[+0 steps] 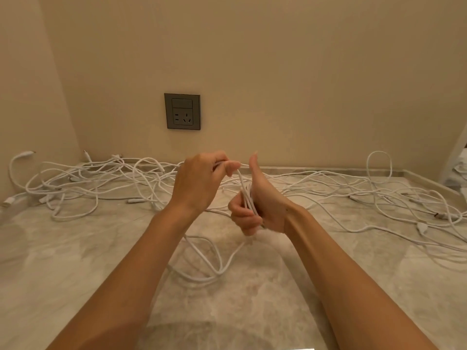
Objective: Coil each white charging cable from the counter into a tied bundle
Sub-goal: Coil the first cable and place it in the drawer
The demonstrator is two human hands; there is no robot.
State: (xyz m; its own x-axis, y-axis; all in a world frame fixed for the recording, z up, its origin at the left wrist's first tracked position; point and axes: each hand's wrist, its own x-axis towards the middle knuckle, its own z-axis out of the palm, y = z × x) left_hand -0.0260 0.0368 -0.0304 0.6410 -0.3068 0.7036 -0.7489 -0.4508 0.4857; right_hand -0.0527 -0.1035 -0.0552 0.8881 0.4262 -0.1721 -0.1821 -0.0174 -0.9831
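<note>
right hand (264,207) grips the coil (249,200), thumb up. left hand (199,183), at its ten o'clock, pinches the strand (240,177) feeding it.

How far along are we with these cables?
No tied bundle shows on the counter. In hand: the right hand grips a few loops of one cable while the left hand pinches its strand. Left: that cable's tail and the loose tangles on both sides.

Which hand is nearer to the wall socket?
Left. The left hand is almost straight below the wall socket; the right hand sits lower and off to its right.
</note>
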